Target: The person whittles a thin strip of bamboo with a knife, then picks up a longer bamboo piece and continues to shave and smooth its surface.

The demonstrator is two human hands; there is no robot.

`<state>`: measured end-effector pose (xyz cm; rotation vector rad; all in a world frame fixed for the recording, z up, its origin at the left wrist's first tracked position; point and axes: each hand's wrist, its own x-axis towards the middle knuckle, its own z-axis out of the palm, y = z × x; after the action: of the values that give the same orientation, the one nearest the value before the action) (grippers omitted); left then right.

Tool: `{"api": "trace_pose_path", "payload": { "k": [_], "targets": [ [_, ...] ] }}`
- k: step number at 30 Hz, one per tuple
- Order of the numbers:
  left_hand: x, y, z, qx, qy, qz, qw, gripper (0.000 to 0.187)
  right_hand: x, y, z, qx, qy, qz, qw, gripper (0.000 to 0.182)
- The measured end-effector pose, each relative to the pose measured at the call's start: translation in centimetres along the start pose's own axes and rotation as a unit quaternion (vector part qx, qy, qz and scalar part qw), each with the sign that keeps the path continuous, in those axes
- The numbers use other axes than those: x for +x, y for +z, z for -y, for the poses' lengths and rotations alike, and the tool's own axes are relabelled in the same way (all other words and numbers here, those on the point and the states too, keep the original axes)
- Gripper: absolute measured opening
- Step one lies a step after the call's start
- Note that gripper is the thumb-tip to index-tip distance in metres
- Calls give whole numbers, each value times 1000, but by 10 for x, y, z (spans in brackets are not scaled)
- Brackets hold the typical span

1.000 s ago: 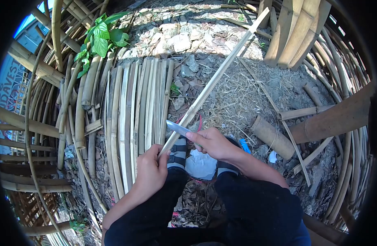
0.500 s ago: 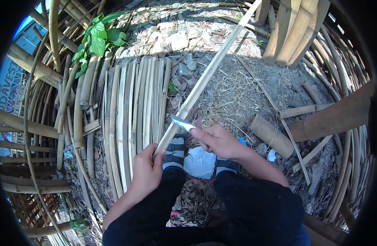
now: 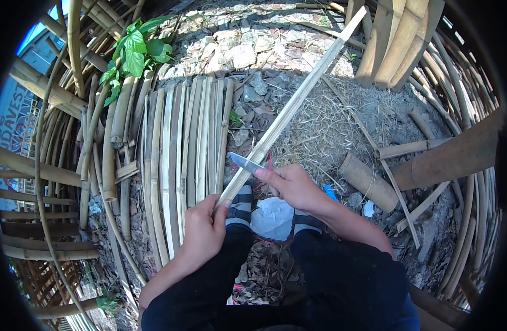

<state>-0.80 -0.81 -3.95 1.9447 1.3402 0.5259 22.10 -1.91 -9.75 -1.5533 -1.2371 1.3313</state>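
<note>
My left hand is closed round the near end of a long split bamboo strip, which slants up and away to the right. In my right hand is a knife, its handle mostly hidden by my fingers. The blade lies across the strip a little beyond my left hand, and a thin raised sliver shows at a node just past it. Beneath the strip are my sandalled feet, with a crumpled whitish plastic sheet between them.
A row of split bamboo strips lies on the ground at left. A cut bamboo tube and thinner pieces lie at right. Pale shavings cover the soil ahead. Bamboo poles stand at the far right, and a leafy plant grows at far left.
The bamboo strip has shifted, its far end now showing lower and further right. The knife blade has turned slightly and stays across the strip near the node. Both hands keep their grips.
</note>
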Motion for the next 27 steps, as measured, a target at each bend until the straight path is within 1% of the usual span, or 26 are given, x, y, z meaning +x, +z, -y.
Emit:
{"api": "trace_pose_path", "payload": {
  "k": [1,3,4,5,6,7,8,9,10,11,12,13,14,15,16,17,19,20,22,23,25,26,27],
  "targets": [
    [-1,0,1,6,0,5,1000,15,0,-3,0,0,0,1,1000,66],
    [0,0,3,12,-1,8,1000,14,2,-9,1,6,20,-44,999,62],
    [0,1,4,15,3,9,1000,18,2,-12,3,5,19,-42,999,62],
    [1,0,5,19,9,12,1000,21,2,-15,6,-32,20,-49,998,60],
    [0,1,3,19,8,12,1000,21,0,-15,8,-68,23,-55,996,59],
    [1,1,-1,17,18,3,1000,17,-1,-17,9,-69,21,-55,996,59],
    [2,1,-2,16,28,-5,999,12,-1,-17,11,-127,9,-85,988,57],
    [1,2,0,15,26,-5,1000,12,-3,-17,12,-184,-1,-112,976,55],
    [3,4,4,14,49,-19,999,12,-4,-16,14,-185,-3,-111,976,55],
    [3,4,6,12,72,-32,997,12,-6,-15,16,-207,-30,-131,969,60],
    [2,3,5,13,72,-32,997,12,-8,-14,18,-228,-56,-152,960,64],
    [1,1,2,20,50,-29,998,13,-8,-19,22,-229,-58,-152,960,64],
    [0,0,1,27,29,-25,999,15,-7,-27,25,-248,-45,-212,944,63],
    [1,-1,3,26,30,-26,999,15,-4,-37,26,-266,-33,-271,925,61],
    [1,-2,8,32,28,-35,998,17,-2,-46,23,-234,-49,-299,924,60],
    [0,-2,11,39,27,-43,998,18,-1,-48,20,-234,-49,-298,924,60],
    [2,-2,12,44,30,-50,997,19,-1,-51,20,-162,-26,-234,958,58],
    [2,-1,12,48,33,-56,997,20,-3,-47,20,-164,-25,-235,958,58],
    [3,1,9,42,25,-50,998,20,-10,-31,22,-190,-95,-172,962,57],
    [3,0,8,39,16,-43,998,20,-11,-27,22,-190,-95,-172,962,57],
    [2,0,9,42,10,-37,998,20,-11,-18,19,-202,-93,-118,968,55],
    [2,0,10,43,5,-31,999,21,-8,-12,11,-157,-129,-126,971,52],
    [2,1,10,43,6,-30,999,21,-8,-9,10,-156,-129,-127,971,52]
  ]
}}
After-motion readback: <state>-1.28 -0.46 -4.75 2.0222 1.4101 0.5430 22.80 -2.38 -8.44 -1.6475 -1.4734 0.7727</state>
